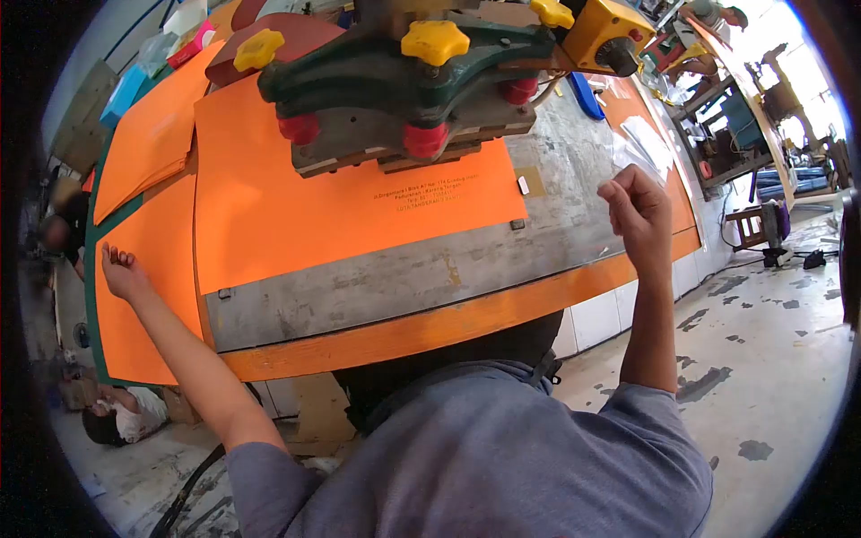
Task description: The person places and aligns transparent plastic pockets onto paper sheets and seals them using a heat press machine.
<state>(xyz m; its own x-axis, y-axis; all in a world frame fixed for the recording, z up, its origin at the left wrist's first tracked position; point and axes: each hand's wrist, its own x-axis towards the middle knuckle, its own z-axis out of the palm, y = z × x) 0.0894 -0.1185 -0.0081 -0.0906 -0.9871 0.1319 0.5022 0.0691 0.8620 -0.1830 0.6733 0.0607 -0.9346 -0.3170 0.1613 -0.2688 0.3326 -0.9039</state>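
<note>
An orange sheet with printed text point(359, 220) lies on the grey metal plate point(359, 300), partly under the green press head point(413, 81) with its yellow knobs. My left hand point(124, 272) is over another orange sheet point(148, 314) at the left, fingers loosely curled and apart; nothing shows in it. My right hand point(639, 215) is raised over the right part of the table, its fingers curled together in a fist or pinch. Whether anything is inside those fingers is hidden. A small white piece point(524, 186) sits at the printed sheet's right edge.
A stack of orange sheets point(148, 134) lies at the back left. Clear plastic point(646, 143) and a blue object point(587, 96) are at the right. A yellow control box point(610, 36) hangs beside the press. A person point(126, 414) is at the lower left, another point(717, 16) at the upper right.
</note>
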